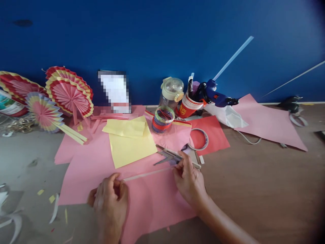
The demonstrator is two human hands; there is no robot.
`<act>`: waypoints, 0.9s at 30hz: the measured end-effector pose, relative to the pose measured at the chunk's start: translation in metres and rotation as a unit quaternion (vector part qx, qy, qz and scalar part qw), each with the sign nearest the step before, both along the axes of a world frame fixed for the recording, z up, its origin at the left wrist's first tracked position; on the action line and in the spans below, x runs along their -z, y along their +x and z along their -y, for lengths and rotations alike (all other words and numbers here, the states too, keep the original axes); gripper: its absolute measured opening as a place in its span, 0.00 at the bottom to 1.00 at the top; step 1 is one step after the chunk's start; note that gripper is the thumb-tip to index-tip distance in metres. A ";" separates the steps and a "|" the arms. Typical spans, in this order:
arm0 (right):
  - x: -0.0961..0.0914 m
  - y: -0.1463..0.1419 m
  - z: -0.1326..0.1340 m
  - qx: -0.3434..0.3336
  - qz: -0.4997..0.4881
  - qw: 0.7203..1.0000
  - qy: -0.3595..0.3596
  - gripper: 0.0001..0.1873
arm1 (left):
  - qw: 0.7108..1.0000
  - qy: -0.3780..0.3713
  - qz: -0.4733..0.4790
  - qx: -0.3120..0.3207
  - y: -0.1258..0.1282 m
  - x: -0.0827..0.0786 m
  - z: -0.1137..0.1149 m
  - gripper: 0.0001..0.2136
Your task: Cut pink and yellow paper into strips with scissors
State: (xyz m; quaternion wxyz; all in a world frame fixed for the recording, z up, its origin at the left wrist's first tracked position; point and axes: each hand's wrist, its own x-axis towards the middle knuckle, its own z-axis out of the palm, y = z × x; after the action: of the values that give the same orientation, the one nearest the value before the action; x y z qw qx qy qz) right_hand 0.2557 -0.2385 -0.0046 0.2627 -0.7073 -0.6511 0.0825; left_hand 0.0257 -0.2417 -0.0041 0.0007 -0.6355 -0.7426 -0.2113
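while fingers (114, 177) pinch strip (147, 174), cup (185, 109) holds tools (190, 88)

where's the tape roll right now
Head view, right of centre: the tape roll lies flat on the red paper, in front of the red cup, just beyond the right hand pinching a thin white strip.

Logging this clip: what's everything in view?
paper fans: three, multicoloured, left by wall
pink sheet: one, pink, under hands
yellow sheets: two, yellow, on pink sheet
red sheet: one, red, centre
tape ring: one, white, on red sheet
scissors: one, grey, on pink sheet
glue gun: one, blue, rear
cup: one, red, beside glue gun
bottle: one, clear, beside cup
paper strip: one, pale, between hands
left hand, right hand: grips pinch strip ends
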 end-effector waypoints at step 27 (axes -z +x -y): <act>0.000 0.004 -0.004 0.001 0.046 0.997 -0.066 0.21 | 0.991 -0.087 0.096 -0.022 -0.004 -0.005 0.001 0.12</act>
State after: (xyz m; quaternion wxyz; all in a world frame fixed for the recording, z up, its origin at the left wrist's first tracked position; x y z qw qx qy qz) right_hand 0.2597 -0.2340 -0.0044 0.1855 -0.7271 -0.6545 0.0925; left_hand 0.0217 -0.2426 0.0005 -0.1211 -0.5932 -0.7687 -0.2061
